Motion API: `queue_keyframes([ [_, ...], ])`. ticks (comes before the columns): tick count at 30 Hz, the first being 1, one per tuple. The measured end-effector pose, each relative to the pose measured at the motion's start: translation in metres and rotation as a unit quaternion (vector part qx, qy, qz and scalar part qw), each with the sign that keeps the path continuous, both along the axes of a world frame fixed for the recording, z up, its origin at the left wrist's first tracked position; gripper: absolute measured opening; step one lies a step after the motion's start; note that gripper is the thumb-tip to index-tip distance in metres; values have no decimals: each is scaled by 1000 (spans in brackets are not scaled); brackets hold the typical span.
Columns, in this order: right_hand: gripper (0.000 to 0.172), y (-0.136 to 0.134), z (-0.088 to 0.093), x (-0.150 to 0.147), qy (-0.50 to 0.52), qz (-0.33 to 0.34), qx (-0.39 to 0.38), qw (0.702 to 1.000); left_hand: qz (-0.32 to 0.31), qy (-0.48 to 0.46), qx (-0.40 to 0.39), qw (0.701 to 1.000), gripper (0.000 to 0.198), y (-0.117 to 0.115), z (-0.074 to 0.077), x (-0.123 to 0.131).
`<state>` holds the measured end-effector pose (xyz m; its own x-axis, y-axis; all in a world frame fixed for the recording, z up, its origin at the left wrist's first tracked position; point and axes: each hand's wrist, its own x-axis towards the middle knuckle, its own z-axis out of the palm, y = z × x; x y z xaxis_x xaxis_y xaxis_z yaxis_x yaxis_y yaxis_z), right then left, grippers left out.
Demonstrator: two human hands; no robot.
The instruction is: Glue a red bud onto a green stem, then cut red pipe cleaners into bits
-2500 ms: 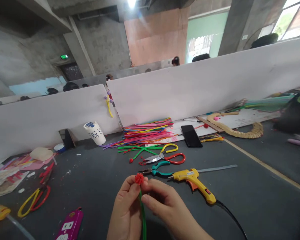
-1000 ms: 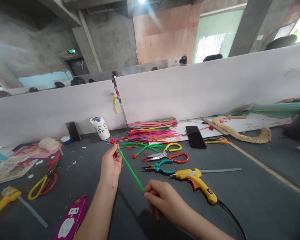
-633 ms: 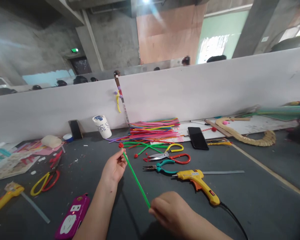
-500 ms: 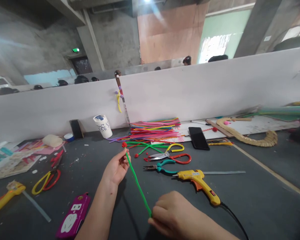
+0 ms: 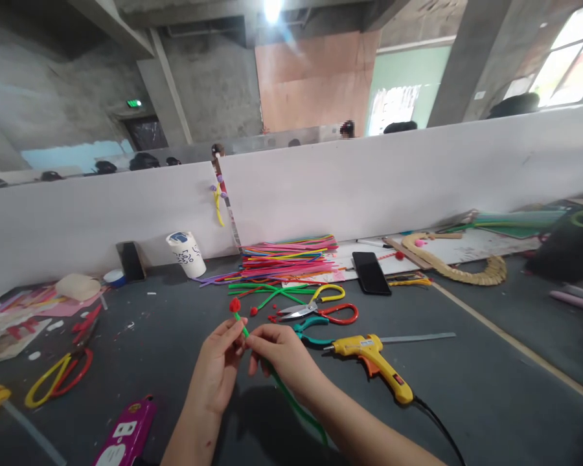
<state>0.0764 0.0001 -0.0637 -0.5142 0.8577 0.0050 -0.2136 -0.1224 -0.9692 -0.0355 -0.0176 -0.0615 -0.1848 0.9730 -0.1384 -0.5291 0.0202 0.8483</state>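
Note:
Between my two hands is a green pipe cleaner (image 5: 298,411) topped by a small red pipe-cleaner bud (image 5: 235,305). My left hand (image 5: 218,366) pinches its stem a little below the bud. Right beside those fingers, my right hand (image 5: 284,356) grips the same stem, and the loose length trails below toward the table's near side. Beyond my hands lie scissors (image 5: 301,310) with one yellow and one red handle. Teal-handled pliers (image 5: 315,336) are partly hidden behind my right hand. Another red-tipped green stem (image 5: 267,301) rests near the scissors.
Bundled coloured pipe cleaners (image 5: 289,259) lie before the white partition (image 5: 393,181). A yellow glue gun (image 5: 374,362) with a cord is at right, behind it a black phone (image 5: 370,273). At left are second scissors (image 5: 61,378), a purple case (image 5: 126,433) and a white cup (image 5: 186,255).
My right hand has moved up the green stem from its lower end to beside my left hand. The stem's free end now hangs below. The view has shifted slightly.

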Motion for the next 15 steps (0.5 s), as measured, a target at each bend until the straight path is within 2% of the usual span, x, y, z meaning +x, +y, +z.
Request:
queue_keyframes([
  [3,23,-1,-1,8,37,17,-43,998,-44,4,-3,999,12,-1,-1,0],
  [8,27,-2,-5,24,82,99,-103,986,-106,13,5,994,14,-3,7,6],
  [12,23,-6,-7,33,88,132,-112,981,-131,23,18,991,12,-6,11,9],
  [15,24,-12,-4,36,81,148,-91,981,-124,29,34,991,7,-10,11,9],
])
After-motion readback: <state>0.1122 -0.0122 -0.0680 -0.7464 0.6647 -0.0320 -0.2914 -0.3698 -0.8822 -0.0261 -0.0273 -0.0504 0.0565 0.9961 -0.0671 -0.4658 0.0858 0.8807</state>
